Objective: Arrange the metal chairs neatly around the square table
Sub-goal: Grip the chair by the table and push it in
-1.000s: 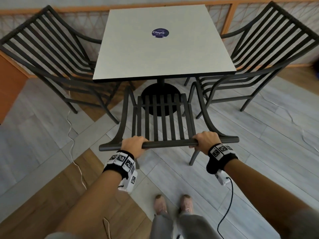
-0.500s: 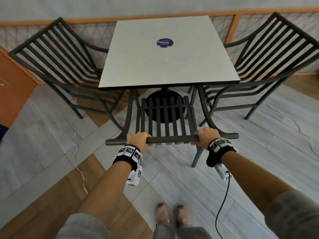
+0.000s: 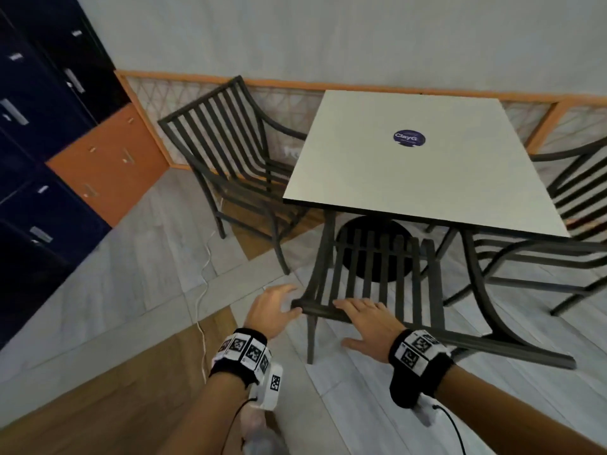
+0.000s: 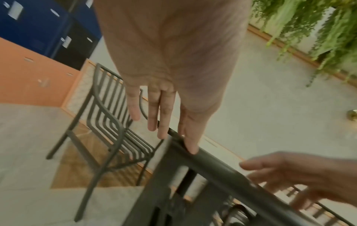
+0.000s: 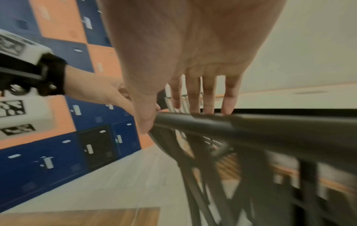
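The near dark metal chair [image 3: 377, 274] stands with its seat partly under the white square table [image 3: 427, 178]. My left hand [image 3: 276, 307] hovers open at the left end of its top rail [image 3: 476, 346], fingers spread; in the left wrist view the thumb [image 4: 190, 145] touches the rail [image 4: 222, 166]. My right hand [image 3: 364, 315] lies flat on the rail near that end, and its straight fingertips [image 5: 208, 107] rest on the bar [image 5: 251, 126]. A second chair [image 3: 230, 142] sits at the table's left side, a third [image 3: 574, 198] at its right.
Blue and orange lockers [image 3: 49, 142] line the left wall. A white cable [image 3: 202, 290] trails over the floor left of the near chair. A low lattice fence [image 3: 289, 103] runs behind the table. Hanging plants [image 4: 309, 30] show in the left wrist view.
Both hands have let go of the chair's top rail and now lie open near its left end. The head view has swung to the left.
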Available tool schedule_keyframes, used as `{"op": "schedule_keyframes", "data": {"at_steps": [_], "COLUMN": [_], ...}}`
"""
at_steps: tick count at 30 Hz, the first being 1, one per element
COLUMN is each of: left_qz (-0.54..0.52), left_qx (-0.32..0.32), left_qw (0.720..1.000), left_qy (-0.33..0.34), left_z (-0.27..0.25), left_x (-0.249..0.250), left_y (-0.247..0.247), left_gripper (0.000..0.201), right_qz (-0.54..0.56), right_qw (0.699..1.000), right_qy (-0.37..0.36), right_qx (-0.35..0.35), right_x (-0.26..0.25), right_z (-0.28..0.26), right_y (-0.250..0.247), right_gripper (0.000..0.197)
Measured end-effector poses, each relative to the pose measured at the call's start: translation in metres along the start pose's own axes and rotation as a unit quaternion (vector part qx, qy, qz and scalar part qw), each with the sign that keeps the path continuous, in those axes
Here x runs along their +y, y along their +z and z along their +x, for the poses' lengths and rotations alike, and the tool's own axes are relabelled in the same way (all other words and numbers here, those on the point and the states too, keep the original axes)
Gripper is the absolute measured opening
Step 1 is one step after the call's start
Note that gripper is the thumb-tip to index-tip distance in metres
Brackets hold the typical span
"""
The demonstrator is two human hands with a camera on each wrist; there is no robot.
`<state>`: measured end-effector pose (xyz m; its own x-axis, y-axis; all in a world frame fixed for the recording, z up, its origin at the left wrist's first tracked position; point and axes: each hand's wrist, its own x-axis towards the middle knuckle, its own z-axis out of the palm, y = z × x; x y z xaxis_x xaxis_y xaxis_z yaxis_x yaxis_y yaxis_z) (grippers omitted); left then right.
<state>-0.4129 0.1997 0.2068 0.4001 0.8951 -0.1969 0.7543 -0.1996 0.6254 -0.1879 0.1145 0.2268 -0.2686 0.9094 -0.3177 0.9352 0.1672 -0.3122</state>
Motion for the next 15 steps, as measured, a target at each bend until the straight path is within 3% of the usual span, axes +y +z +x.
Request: {"op": "schedule_keyframes", "data": {"at_steps": [6,11,15], "left_qz": [0.025,0.051,0.104], "left_qx": [0.029,0.073,0.081], "left_qw": [0.998,0.995,0.991], "left_qy": [-0.049,-0.044,-0.023], "left_z": [0.047,0.100,0.165], "left_x": [-0.113,-0.182,-0.217], "left_y": [-0.119,-0.215,-0.266], "left_gripper": [0.050,0.037,0.033], "right_qz": [0.032,0.078,0.113], "right_qw": [0.995,0.996,0.993], "right_qy": [-0.077,-0.029,0.026], "right_qx": [0.046,0.039,0.026], "right_x": [-0.113,-0.171,-0.172], "right_z": [0.158,0.280,0.369], "right_y": [-0.047,-0.079,-0.087], "right_gripper": [0.068,0.067,0.066]}}
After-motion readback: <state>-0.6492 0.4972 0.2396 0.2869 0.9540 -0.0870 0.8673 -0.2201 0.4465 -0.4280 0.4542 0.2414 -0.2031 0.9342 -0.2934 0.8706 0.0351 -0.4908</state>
